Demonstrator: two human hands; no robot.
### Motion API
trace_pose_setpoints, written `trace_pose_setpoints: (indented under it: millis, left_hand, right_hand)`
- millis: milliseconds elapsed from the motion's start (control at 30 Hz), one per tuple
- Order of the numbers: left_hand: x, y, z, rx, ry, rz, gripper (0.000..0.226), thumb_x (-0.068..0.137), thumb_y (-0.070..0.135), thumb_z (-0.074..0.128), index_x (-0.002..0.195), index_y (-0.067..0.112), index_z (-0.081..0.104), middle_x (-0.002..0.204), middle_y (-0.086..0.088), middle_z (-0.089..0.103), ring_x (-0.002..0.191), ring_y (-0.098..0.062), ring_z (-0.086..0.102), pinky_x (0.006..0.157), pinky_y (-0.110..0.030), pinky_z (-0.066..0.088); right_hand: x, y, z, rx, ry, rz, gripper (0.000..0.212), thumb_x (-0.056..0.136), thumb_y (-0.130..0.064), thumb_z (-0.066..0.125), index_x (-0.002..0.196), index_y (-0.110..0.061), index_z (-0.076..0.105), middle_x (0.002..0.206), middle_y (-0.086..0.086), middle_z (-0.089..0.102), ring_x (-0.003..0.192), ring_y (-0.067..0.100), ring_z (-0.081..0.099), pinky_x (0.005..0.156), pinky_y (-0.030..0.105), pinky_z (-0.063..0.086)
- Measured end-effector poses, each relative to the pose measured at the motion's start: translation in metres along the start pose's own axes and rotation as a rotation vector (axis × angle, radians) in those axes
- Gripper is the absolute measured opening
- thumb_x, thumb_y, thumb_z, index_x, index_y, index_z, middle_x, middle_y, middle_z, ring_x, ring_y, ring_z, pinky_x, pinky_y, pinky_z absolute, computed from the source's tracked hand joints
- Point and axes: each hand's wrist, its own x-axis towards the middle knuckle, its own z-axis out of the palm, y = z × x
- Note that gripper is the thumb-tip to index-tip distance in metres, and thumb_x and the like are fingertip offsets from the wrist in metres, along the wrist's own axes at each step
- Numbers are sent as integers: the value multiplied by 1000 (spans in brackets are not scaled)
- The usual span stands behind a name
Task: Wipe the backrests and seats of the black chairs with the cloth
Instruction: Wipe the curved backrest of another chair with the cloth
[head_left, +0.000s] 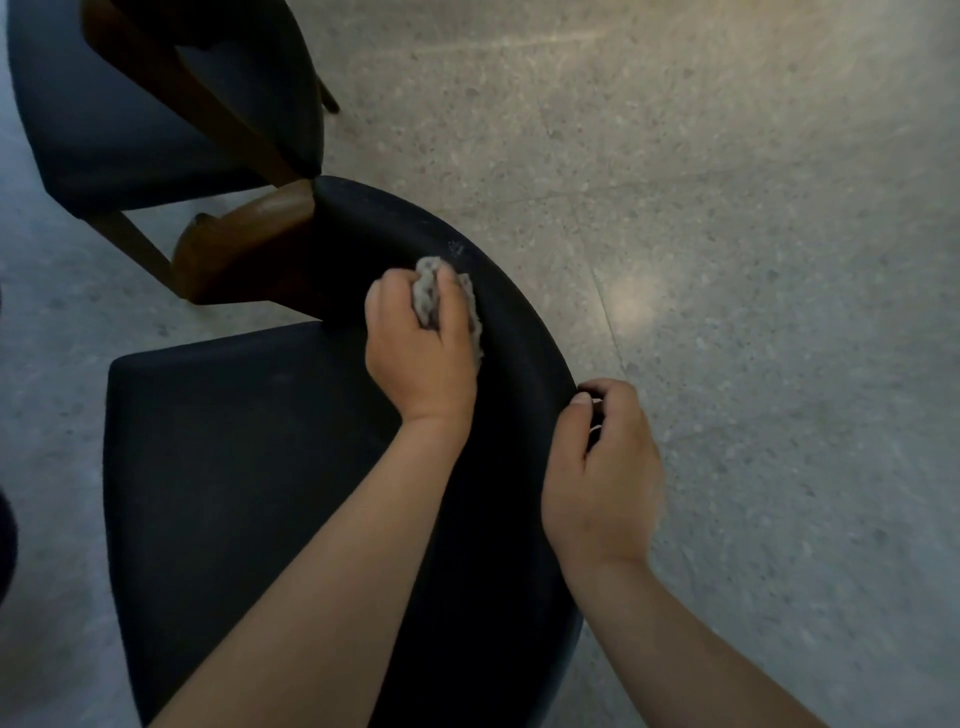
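While the backrest (524, 332) rim is gripped by the right hand (602, 467), the cloth (447, 301) is held bunched against it by the left hand (415, 348).

Surface: grey speckled floor (727, 156), stone-like finish.
Joint: a thin seam (610, 322) runs diagonally across the middle.
Light: a pale reflected patch (631, 304) lies beside the seam.
Standing, near: black chair (234, 467), seen from above; feet hidden.
Standing, upper left: second black chair (104, 104); its brown wooden leg (137, 244) slants down towards the floor.
Spacing: the chairs stand just beside each other.
Left edge: dark shape, not identifiable.
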Motion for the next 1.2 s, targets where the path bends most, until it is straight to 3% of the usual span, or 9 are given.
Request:
trace_pose_setpoints:
  millis: [100,300,500,633,767,867,967,1067,1200]
  left_hand:
    - [-6,-12,6,-109,58,-85,29,95,43,49,76,21,45,82,-5,57,68,-4,48,64,-17,42]
    - [-9,-11,-3,-123,-28,180,26,95,33,56,75,21,45,79,2,49,69,0,46,67,-12,38]
    - [-14,-37,8,-139,34,2,27,96,39,47,76,20,45,83,-4,55,74,-4,49,68,-20,41]
    - [-15,-52,11,-118,42,-42,28,97,38,46,75,20,44,82,-4,54,71,-2,48,66,-12,37]
    - [-17,-86,11,-12,24,-224,27,100,35,47,78,19,47,85,-1,56,68,3,49,62,-7,35]
    - [-25,-114,8,119,-40,-440,29,100,41,44,78,22,48,83,1,57,68,-4,51,65,-27,41]
    - [-30,-121,1,133,-34,-562,30,99,41,45,75,23,48,79,0,57,67,-9,52,67,-32,40]
    - [-25,-96,-10,-1,38,-419,31,99,40,47,71,25,45,79,-3,58,67,-9,53,64,-27,39]
    - [-18,-29,-33,-241,-3,-27,27,98,36,53,75,22,48,80,-9,55,72,-15,54,66,-29,47]
  right_hand:
    - [0,1,0,-1,0,0,28,95,-36,36,101,-19,58,80,-9,59,66,6,54,55,22,39]
    - [0,1,0,7,-18,10,36,94,-41,31,104,-19,58,82,-6,61,68,10,57,58,34,48]
    - [0,3,1,36,-26,17,40,93,-45,30,105,-20,58,77,-5,61,64,12,57,56,38,49]
    - [0,5,-1,70,-29,8,34,94,-41,33,105,-19,57,75,-4,60,63,13,56,54,35,44]
    - [0,7,-1,88,-34,3,34,94,-41,34,104,-19,58,73,-5,59,60,11,54,54,29,39]
    - [1,8,-1,82,-30,-2,33,95,-40,34,104,-18,58,71,-6,58,58,10,53,54,27,37]
    - [1,6,-1,80,-30,-1,36,94,-43,32,104,-19,58,72,-5,58,59,11,54,54,31,40]
    - [1,4,0,70,-36,21,40,92,-47,30,106,-21,57,78,-5,62,65,14,57,58,39,49]
    - [-1,1,-2,47,-27,21,38,92,-44,31,105,-21,57,81,-5,63,68,14,59,61,41,51]
